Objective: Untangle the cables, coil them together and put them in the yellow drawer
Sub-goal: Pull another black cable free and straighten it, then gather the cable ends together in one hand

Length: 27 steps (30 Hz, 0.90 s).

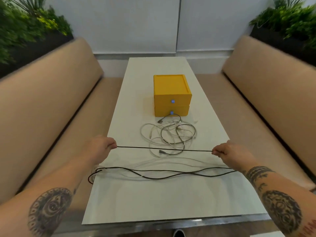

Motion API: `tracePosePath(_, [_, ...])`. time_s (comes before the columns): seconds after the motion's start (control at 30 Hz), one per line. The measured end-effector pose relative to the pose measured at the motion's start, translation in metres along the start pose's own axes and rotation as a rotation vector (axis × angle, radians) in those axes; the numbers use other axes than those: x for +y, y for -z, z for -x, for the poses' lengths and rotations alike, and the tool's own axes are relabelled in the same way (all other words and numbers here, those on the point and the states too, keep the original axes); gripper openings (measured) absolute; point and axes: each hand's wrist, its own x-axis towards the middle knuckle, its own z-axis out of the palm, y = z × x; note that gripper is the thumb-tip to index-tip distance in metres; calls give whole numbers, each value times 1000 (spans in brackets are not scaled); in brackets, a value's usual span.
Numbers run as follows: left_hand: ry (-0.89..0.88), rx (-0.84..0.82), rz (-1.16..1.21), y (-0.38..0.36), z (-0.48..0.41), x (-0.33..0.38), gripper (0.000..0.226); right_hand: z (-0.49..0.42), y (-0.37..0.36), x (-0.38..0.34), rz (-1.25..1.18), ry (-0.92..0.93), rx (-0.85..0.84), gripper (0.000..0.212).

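1 dark cable (164,149) is pinched taut between left hand (102,147) and right hand (227,153); the tangle (169,135) lies unsorted, nothing is coiled, 2 yellow drawers (171,100) are closed.

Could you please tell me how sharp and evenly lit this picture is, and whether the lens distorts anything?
Head view: light soft and even, a faint shadow left of the yellow drawer unit; wide-angle distortion splays the table and benches outward; corner plants blurred; the dark cable taut between the left hand and right hand is crisp.
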Motion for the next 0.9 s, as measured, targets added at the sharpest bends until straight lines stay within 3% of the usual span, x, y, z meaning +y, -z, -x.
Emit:
tracePosePath(0.1, [-45,98,-6,-44,20,-8,19,8,-33,5,39,58,45,35])
tracePosePath(0.27, [-60,95,116,-100,42,-28,13,30,-64,-3,193,-16,165,32])
tracePosePath(0.37, [-14,161,173,-120,44,-32,17,29,-65,-33,103,-39,303,38])
tracePosePath(0.43, [-28,215,227,-126,47,-27,24,23,-65,-71,13,104,336,44])
tracePosePath(0.57, [-21,263,234,-128,50,-22,26,11,-73,-177,-45,503,197,43])
tracePosePath(0.67, [25,292,235,-125,54,-15,15,4,-89,-251,-43,553,10,59])
tracePosePath(0.73, [51,303,223,-121,56,-11,15,1,-103,-281,26,528,-13,62])
tracePosePath(0.9, [55,294,264,-126,55,-15,15,5,-132,-292,102,545,251,30])
